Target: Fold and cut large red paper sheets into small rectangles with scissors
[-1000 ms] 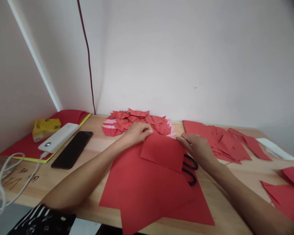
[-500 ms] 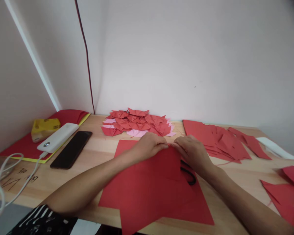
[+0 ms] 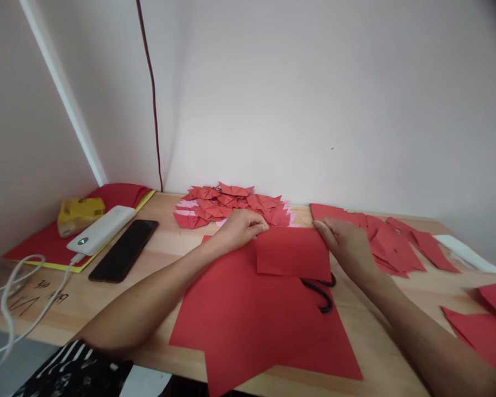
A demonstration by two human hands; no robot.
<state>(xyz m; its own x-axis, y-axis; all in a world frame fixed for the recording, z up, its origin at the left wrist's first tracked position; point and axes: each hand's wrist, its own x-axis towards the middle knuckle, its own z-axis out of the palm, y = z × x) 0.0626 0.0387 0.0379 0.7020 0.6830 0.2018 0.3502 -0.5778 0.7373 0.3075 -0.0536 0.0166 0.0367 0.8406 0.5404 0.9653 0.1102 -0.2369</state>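
Observation:
Between my hands a small rectangular piece of red paper [image 3: 293, 253] is held up by its two upper corners. My left hand [image 3: 243, 227] pinches the left corner with thumb and bent fingers. At the right corner, my right hand [image 3: 344, 237] grips with its thumb along the edge. Below lie large red paper sheets [image 3: 240, 320], overlapping at different angles, one corner jutting past the table's front edge. The black handle loops of a pair of scissors [image 3: 321, 298] poke out near the right side; their blades are hidden.
Folded red and pink paper pieces [image 3: 231, 204] are heaped by the wall. Cut red papers [image 3: 391, 245] lie back right, with more red pieces [image 3: 479, 331] at the right edge. To the left are a black phone [image 3: 124, 251], a white power bank [image 3: 102, 229] with cable, and a yellow packet [image 3: 80, 215].
My hands have moved apart from where they met over the sheets. The small red paper now shows stretched between them. The view has shifted slightly.

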